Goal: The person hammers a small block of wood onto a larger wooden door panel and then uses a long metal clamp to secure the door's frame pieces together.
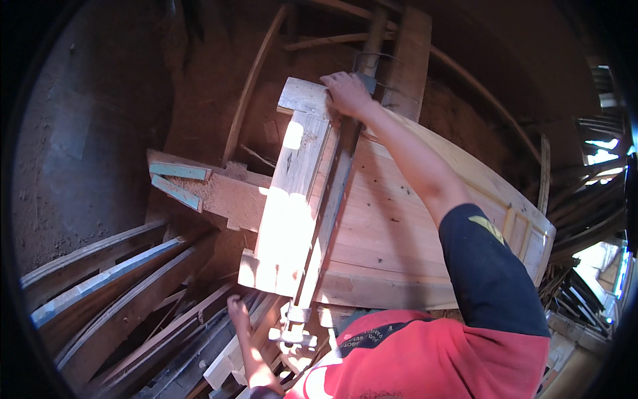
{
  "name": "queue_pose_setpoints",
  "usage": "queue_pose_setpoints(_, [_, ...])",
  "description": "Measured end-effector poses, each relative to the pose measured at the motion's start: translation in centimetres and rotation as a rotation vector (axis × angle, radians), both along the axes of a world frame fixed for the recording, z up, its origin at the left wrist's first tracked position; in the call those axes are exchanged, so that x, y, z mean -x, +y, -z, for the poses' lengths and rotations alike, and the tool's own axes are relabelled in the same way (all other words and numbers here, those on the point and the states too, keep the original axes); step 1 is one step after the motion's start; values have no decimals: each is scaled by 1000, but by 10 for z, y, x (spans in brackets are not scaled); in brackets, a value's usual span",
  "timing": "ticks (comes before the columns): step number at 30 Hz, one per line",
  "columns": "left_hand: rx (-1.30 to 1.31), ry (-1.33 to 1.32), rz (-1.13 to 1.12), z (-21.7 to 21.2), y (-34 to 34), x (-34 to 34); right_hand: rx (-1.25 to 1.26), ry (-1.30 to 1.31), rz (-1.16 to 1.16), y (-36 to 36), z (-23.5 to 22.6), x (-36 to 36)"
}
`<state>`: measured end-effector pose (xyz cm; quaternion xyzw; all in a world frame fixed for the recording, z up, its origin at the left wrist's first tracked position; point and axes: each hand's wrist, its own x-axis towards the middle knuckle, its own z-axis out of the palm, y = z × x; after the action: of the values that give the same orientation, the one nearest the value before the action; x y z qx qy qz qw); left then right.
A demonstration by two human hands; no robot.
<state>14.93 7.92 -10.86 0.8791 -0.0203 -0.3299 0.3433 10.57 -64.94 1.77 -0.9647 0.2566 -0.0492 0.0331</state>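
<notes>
A wooden door-like panel lies under a long metal bar clamp, which runs along its left side. My right arm reaches across the panel. My right hand has its fingers curled at the clamp's far end, beside the far end of a thick pale timber piece; the exact grip is partly hidden. My left hand is held low, left of the clamp's near screw end, with fingers apart and nothing visible in it. Bright sunlight falls on the timber piece.
Long boards and curved strips are stacked at the lower left. A dusty plank with pale blue pieces juts out left of the panel. Another board stands beyond the clamp, and a pile of thin wood lies at right.
</notes>
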Motion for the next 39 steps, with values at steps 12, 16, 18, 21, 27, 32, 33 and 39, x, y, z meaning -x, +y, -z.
queue_pose_setpoints(12, [-370, 307, -502, -46, 47, 137, -190, 971, -179, -71, 8, -44])
queue_pose_setpoints(16, [-361, 337, -534, -54, 25, 171, -154, 1004, -251, -84, 31, -49])
queue_pose_setpoints(18, [-358, 337, -549, -59, 17, 187, -197, 992, -202, -85, 35, -55])
queue_pose_setpoints(21, [-354, 326, -557, -64, 7, 201, -133, 923, -251, -104, 47, -52])
queue_pose_setpoints(27, [-369, 262, -611, -78, 5, 211, -342, 263, -58, -72, 16, -48])
queue_pose_setpoints(32, [-474, 58, -642, -105, 3, 159, -625, -1051, 67, -13, -60, -48])
queue_pose_setpoints(33, [-424, -46, -646, -112, -1, 147, -740, -1153, 77, 7, -69, -37])
queue_pose_setpoints(39, [390, -352, 62, -166, -134, 98, -1131, -587, 297, 205, -67, 118])
